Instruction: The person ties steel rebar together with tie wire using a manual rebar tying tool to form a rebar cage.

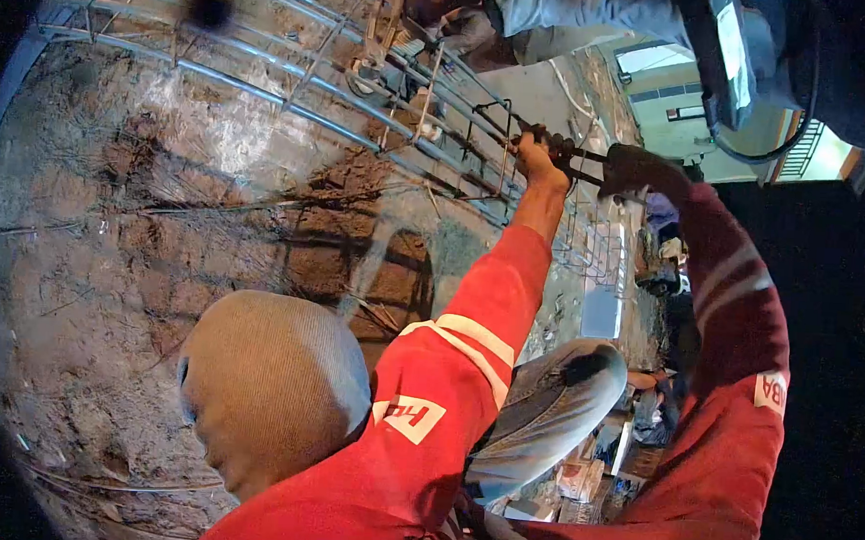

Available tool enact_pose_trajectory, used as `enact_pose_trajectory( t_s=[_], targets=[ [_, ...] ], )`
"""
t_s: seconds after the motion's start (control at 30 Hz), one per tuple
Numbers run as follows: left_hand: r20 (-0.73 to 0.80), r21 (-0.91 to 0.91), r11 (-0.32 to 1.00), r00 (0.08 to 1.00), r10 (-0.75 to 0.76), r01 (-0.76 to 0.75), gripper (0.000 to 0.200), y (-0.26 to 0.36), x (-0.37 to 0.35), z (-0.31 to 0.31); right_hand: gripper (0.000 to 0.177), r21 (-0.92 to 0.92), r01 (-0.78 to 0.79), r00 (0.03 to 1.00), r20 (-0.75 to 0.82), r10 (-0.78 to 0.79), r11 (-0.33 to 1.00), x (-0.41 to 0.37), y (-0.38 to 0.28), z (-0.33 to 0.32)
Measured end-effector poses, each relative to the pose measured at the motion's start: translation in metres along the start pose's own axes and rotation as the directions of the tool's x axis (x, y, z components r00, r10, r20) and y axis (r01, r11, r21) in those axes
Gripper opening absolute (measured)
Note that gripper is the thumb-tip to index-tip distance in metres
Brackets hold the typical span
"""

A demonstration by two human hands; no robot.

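My left hand (544, 166), at the end of a red sleeve, is closed at a steel rebar cage (424, 144) in the upper middle. The fingers wrap round a dark part there, which I cannot fully make out. My right hand (643, 173), in shadow, is closed on the end of a dark tool with two long handles (589, 167). The tool's far end meets the left hand beside the cage; its jaws are hidden. Long bars and square stirrups form the cage, which runs from the upper left toward the right.
Bare earth (107, 321) with a thin cable spreads across the left. My knees, one in tan cloth (275, 389) and one in jeans (552, 408), are below. Another person's jeans leg (588, 9) is at the top, near the cage. Assorted items lie at lower right.
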State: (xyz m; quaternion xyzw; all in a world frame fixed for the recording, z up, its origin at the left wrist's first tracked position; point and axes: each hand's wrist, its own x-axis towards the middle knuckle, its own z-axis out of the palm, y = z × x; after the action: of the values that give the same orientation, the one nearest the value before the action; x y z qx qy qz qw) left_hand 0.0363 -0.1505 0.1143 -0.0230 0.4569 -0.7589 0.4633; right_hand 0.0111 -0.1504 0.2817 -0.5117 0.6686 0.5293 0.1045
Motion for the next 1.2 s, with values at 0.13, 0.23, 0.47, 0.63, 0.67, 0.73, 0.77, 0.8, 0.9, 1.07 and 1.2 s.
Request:
enact_pose_trajectory(
  t_s=[0.13,0.23,0.47,0.63,0.67,0.73,0.77,0.8,0.9,1.07,1.2],
  targets=[
    [-0.239,-0.047,0.979,0.954,0.182,-0.199,0.017,-0.018,0.032,0.008,0.043,-0.434,-0.322,0.309,-0.888,-0.340,0.841,-0.014,-0.008,0.067],
    [-0.468,0.341,0.938,0.856,0.220,-0.055,0.031,-0.014,0.041,0.005,0.041,-0.412,-0.274,0.491,-0.837,-0.242,0.869,0.002,0.015,0.072],
    [0.148,0.160,0.953,0.948,-0.281,0.258,0.021,0.009,0.005,-0.021,0.038,0.678,-0.205,0.935,0.350,-0.064,0.706,-0.022,-0.001,0.022],
    [0.003,0.286,0.953,0.994,-0.111,0.106,0.034,0.007,0.017,-0.021,0.041,0.143,-0.064,0.994,0.100,0.050,0.988,-0.028,-0.022,0.017],
    [-0.374,0.427,0.898,0.925,0.066,0.109,0.034,0.010,-0.018,0.018,0.041,-0.005,0.063,0.982,-0.176,-0.063,0.998,0.003,0.015,0.036],
    [-0.358,0.434,0.894,0.932,0.056,0.113,0.033,0.009,-0.006,0.022,0.045,-0.268,-0.305,0.470,-0.877,-0.101,0.914,-0.011,-0.011,0.063],
    [-0.363,0.435,0.892,0.930,0.048,0.124,0.034,0.007,0.000,0.016,0.045,-0.261,-0.308,0.482,-0.872,-0.087,0.915,-0.009,-0.005,0.070],
    [-0.360,0.437,0.890,0.932,0.040,0.130,0.035,0.004,0.012,0.012,0.047,-0.241,-0.125,0.644,-0.758,-0.106,0.963,0.002,0.008,0.072],
    [-0.337,0.456,0.879,0.941,0.024,0.140,0.042,0.001,0.039,-0.012,0.054,0.230,-0.019,0.999,0.040,0.010,0.973,0.006,0.004,0.051],
    [-0.309,0.722,0.618,0.944,-0.116,0.312,0.045,0.014,-0.016,0.000,0.063,0.769,0.138,0.989,-0.070,-0.133,0.624,-0.048,-0.021,0.067],
    [-0.171,0.832,0.543,0.984,0.053,0.116,0.046,-0.007,-0.047,-0.014,0.080,0.635,0.341,0.823,-0.558,0.106,0.693,-0.063,-0.033,0.124]
  ],
)
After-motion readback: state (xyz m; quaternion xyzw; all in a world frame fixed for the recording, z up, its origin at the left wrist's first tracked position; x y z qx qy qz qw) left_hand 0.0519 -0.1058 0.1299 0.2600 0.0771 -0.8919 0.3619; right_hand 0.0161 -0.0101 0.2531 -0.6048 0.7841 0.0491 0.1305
